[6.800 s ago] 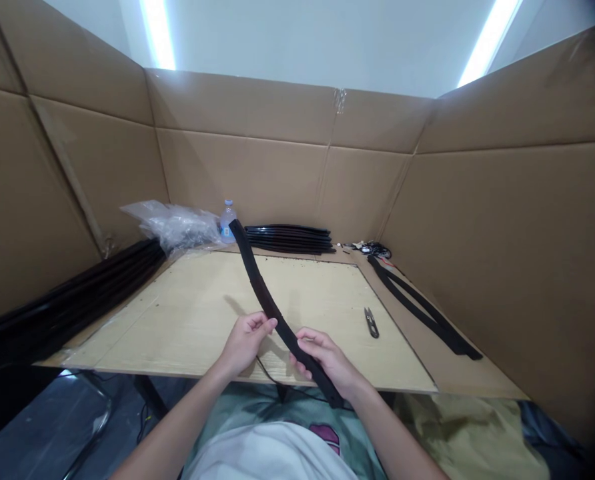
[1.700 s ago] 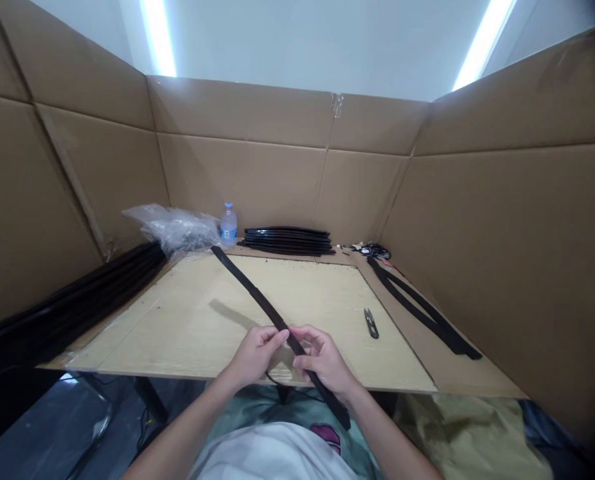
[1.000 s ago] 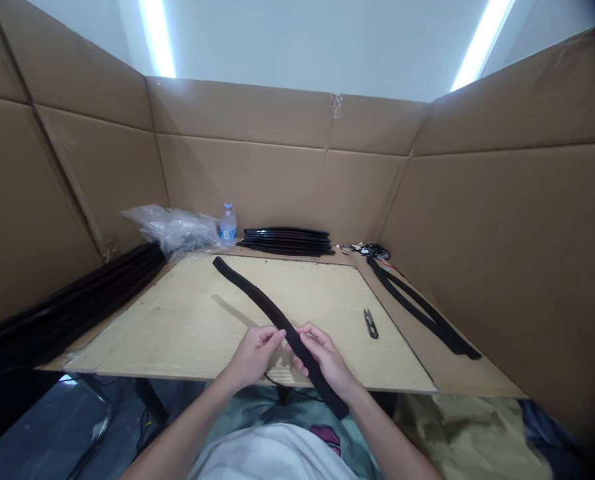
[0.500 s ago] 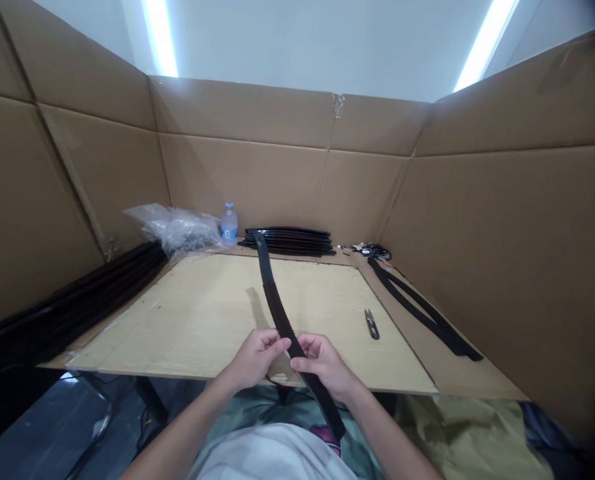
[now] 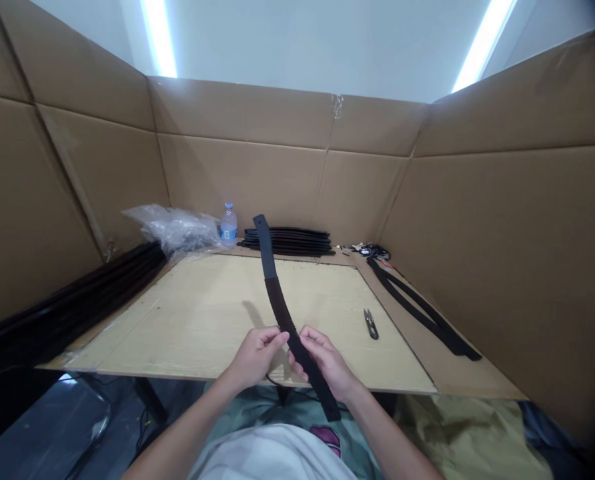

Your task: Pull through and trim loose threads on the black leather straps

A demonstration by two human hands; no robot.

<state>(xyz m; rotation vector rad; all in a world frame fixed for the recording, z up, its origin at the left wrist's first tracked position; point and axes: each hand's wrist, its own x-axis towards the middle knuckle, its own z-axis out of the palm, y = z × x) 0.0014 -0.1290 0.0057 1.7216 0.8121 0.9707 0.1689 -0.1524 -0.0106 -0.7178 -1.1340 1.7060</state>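
Observation:
A long black curved strip (image 5: 276, 293) rises from my hands toward the back wall, its far end lifted off the wooden board (image 5: 197, 313). My left hand (image 5: 255, 353) pinches the strip near its middle with the fingertips closed on it. My right hand (image 5: 323, 360) wraps round the strip just below, closed on its near part. The strip's near end hangs past the board's front edge over my lap.
Small snips (image 5: 371, 323) lie on the board to the right of my hands. Two black strips (image 5: 422, 310) lie by the right wall. A stack of black strips (image 5: 292, 240), a water bottle (image 5: 228, 225) and a plastic bag (image 5: 177, 228) sit at the back. Long black pieces (image 5: 72, 300) line the left. Cardboard walls surround the table.
The strip's far end has swung from the back left toward the middle and has risen off the board. Both hands stay closed on it at the same place.

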